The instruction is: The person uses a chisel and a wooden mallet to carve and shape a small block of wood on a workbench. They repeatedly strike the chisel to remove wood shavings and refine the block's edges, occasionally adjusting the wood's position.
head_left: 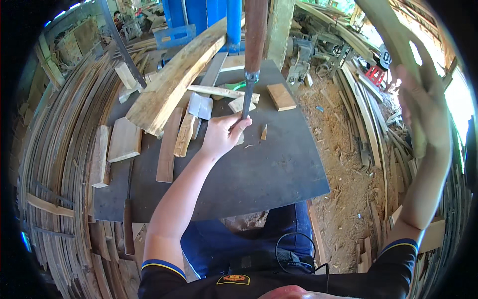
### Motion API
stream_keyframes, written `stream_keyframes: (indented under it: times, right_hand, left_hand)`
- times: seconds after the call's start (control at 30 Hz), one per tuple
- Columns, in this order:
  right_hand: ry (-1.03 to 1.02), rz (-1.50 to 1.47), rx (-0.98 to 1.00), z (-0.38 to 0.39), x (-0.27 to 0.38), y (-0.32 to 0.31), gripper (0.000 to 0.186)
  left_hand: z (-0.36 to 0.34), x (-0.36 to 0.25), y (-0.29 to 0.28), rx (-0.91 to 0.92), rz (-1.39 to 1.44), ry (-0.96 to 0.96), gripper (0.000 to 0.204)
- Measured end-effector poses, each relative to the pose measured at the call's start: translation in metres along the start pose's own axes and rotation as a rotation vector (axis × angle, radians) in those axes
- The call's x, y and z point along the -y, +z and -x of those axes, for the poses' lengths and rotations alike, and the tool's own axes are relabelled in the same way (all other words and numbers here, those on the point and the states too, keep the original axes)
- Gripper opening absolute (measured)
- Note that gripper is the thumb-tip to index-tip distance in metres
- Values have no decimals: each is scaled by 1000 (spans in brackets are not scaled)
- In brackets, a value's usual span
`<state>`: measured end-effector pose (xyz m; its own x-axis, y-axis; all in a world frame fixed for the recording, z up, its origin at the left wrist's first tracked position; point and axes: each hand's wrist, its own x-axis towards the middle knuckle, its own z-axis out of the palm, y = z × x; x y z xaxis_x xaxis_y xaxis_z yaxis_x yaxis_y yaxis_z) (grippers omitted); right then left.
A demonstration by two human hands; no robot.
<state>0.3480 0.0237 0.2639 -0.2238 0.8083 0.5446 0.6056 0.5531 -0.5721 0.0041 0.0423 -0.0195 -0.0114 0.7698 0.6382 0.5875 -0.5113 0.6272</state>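
Note:
My left hand (224, 133) is closed around the metal blade of a chisel (255, 42), low down near the table. The chisel stands roughly upright, its brown wooden handle rising toward the top edge. Its tip is hidden behind my fingers, where a bit of pale wood shows. Raised at the far right, my right hand (427, 107) grips a long pale wooden club (393, 32), slightly blurred. Small wood offcuts, a wedge-shaped chip (264, 131) and a rectangular block (281, 96) lie around the chisel on the dark tabletop (264, 174).
A thick timber beam (179, 74) lies across the table's far left, with blocks (124, 139) and a hatchet-like tool (191, 119) near it. A long blade with a handle (128, 224) sits at the left edge. Stacked planks (64, 149) flank the table; shavings cover the floor (338, 194).

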Motion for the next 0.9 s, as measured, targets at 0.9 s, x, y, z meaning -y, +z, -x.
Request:
stream_keyframes:
  times: [0.9]
  right_hand:
    - [-122,301,169,11,42,-20,71]
  left_hand:
    - [6,1,-7,15,-42,-25,18]
